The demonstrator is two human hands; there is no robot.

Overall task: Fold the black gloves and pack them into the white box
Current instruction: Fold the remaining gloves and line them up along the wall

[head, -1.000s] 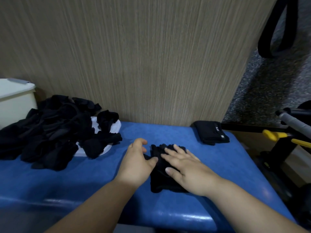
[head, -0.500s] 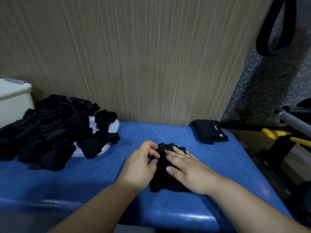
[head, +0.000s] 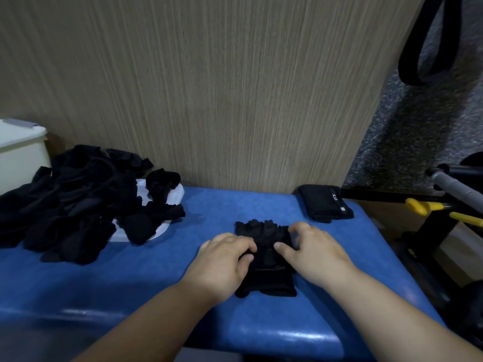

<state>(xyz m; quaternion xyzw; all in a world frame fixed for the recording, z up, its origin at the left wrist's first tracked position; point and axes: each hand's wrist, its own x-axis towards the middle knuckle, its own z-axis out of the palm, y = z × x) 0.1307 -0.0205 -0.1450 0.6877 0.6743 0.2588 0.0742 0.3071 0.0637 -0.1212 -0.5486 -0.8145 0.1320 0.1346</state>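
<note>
the black glove [head: 264, 274] lies flat on the blue table [head: 209, 304], just in front of the person, with its finger part pointing away toward the wooden wall [head: 235, 87]. the left grip [head: 224, 259], a bare hand, has its fingers curled and pinches the left edge of the glove. the right grip [head: 313, 254] is also curled on the cloth, fingertips bent down on the right side and thumb laid across the middle. so both grips are closed on this one glove, and i judge the fold is in the middle of being made.

the white box [head: 21, 152] stands far to the left, behind a loose pile of gloves [head: 65, 205] that partly covers a white sheet [head: 172, 197]. one folded glove [head: 325, 203] rests near the far right corner of the table.

what could go wrong: the cloth is soft and looks thick, so the fold may spring open when the grips let go. the finger part looks crumpled, so the edges may not meet and the packet may come out uneven. the table cover looks smooth, so the glove may slide if one side pulls harder. the way to the box passes over the pile, so a loose fold could open or catch there. the box top looks covered, though i cannot tell surely; if so, one grip must free itself first.
</note>
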